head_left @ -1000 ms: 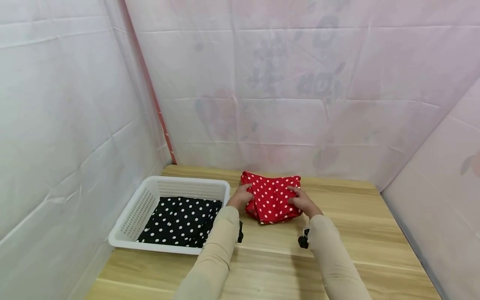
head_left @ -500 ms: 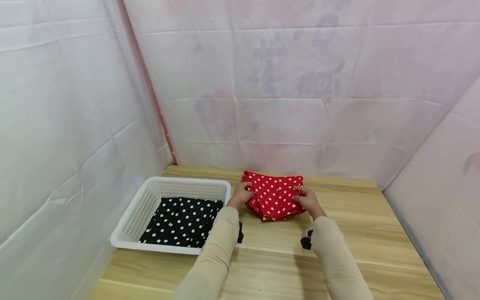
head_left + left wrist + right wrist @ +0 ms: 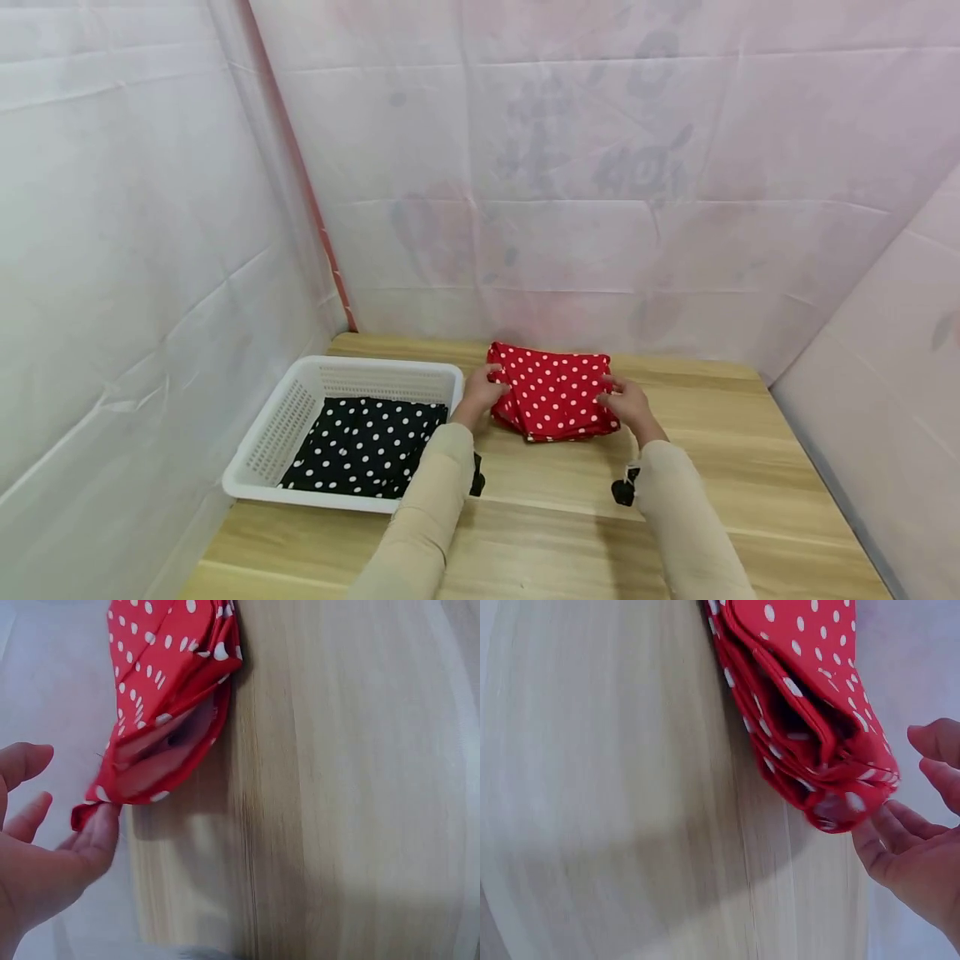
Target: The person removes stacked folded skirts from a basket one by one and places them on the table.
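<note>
A folded red cloth with white dots (image 3: pixel 555 396) lies on the wooden table near its back edge. At its left end the left hand (image 3: pixel 480 396) touches the edge; in the left wrist view the left hand (image 3: pixel 52 862) has its fingertips against a corner of the cloth (image 3: pixel 161 675), other fingers spread. The right hand (image 3: pixel 628 406) is at the right end. In the right wrist view the right hand (image 3: pixel 922 840) has relaxed fingers, some touching the end of the layered cloth (image 3: pixel 817 690), thumb apart from it.
A white plastic basket (image 3: pixel 255 489) stands left of the hands, holding a folded black cloth with white dots (image 3: pixel 360 446). The left forearm passes over its right edge. Pale sheets (image 3: pixel 555 250) hang behind and on both sides of the wooden table (image 3: pixel 720 433).
The right hand has moved to the right, and the red cloth's right end has shifted that way and lies flatter. The left hand has stayed at the left end.
</note>
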A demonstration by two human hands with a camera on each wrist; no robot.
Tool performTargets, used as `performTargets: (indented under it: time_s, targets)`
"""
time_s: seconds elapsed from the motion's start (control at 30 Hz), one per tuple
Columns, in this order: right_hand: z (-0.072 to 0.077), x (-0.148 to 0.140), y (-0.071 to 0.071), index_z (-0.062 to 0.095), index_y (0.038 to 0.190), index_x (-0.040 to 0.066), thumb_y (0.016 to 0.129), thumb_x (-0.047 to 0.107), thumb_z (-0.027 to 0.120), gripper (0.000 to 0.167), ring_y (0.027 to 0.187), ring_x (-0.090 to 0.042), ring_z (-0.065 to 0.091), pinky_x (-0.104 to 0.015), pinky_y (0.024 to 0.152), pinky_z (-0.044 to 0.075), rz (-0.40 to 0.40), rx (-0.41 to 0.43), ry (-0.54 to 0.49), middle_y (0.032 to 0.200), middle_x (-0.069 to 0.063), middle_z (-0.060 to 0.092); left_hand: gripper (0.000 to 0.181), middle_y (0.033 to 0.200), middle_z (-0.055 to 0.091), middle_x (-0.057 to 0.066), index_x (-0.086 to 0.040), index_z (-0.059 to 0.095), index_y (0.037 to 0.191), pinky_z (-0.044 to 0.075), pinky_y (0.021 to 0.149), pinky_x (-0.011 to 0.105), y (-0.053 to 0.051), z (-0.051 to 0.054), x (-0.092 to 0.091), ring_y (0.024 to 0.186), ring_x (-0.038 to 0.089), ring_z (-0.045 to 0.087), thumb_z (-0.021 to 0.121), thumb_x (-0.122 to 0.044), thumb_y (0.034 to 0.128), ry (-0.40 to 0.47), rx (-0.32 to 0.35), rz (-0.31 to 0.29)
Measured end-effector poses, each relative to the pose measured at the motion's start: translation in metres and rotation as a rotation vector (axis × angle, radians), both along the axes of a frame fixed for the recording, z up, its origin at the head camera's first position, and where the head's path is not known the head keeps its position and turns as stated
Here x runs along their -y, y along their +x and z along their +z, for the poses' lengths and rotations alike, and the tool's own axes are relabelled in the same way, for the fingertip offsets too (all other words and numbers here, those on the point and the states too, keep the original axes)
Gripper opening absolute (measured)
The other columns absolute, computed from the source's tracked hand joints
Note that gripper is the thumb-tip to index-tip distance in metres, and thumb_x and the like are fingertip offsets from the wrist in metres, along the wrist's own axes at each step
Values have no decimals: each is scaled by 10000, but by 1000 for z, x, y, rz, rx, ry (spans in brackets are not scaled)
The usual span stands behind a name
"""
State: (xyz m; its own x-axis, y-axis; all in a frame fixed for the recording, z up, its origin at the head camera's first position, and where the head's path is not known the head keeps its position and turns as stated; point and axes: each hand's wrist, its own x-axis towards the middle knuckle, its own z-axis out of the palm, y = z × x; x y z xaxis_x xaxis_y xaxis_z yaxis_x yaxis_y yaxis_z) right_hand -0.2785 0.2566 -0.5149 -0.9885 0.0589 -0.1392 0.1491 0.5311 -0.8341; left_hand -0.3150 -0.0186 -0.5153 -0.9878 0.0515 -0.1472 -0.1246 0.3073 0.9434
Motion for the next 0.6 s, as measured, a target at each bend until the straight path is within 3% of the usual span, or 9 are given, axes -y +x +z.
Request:
performTargets:
  time_s: [0.13,0.33,0.5,0.6]
  targets:
    - [2,-8,7,371,1356,-88,895,61,532,511,1179,-476,378,-517,864,427,0,-10,16,1348,-370,296,502,1326,465,141,-59,513,1319,489,790,351,6,4,3,1047,263,495,651,-51,836,-21,7,-15]
    - [2,-13,10,371,1366,-78,900,50,529,508,1254,-466,276,-541,924,386,-25,-4,-82,1361,-364,280,513,1359,435,153,-85,494,1343,446,874,438,6,9,3,1117,284,457,647,-106,853,-1,35,-17]
    - [2,-12,13,359,1359,-102,914,50,526,499,1192,-457,371,-523,919,399,-5,-18,-112,1327,-367,330,505,1363,426,161,-78,499,1337,417,917,467,9,11,3,1180,314,423,648,-114,856,10,24,-37]
    - [5,-8,21,353,1360,-104,918,52,530,501,1159,-447,419,-518,905,415,20,-47,-117,1317,-362,354,489,1369,411,167,-96,521,1320,404,929,473,18,15,5,1208,334,402,656,-119,851,39,28,-98]
